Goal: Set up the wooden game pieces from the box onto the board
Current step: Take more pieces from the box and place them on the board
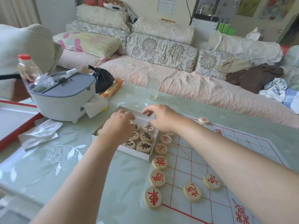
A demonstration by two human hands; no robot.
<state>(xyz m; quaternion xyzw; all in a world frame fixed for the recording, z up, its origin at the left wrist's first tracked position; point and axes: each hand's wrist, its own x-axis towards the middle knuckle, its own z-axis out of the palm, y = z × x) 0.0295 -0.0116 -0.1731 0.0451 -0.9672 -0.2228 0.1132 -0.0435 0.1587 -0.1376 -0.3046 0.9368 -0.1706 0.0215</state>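
Observation:
A shallow white box lies on the table left of the board, a pale sheet with red grid lines. Several round wooden pieces with black characters fill the box. Red-character pieces stand in a column along the board's left edge; two more sit further in, and one rests at the far edge. My left hand reaches down into the box with its fingertips hidden. My right hand hovers over the box's far right corner, thumb and forefinger apart with nothing between them.
A grey-lidded white container with tissues stands left of the box, a bottle behind it. An empty glass stands beyond the box. A black bag, a snack packet, crumpled tissue and a red-edged tray are nearby.

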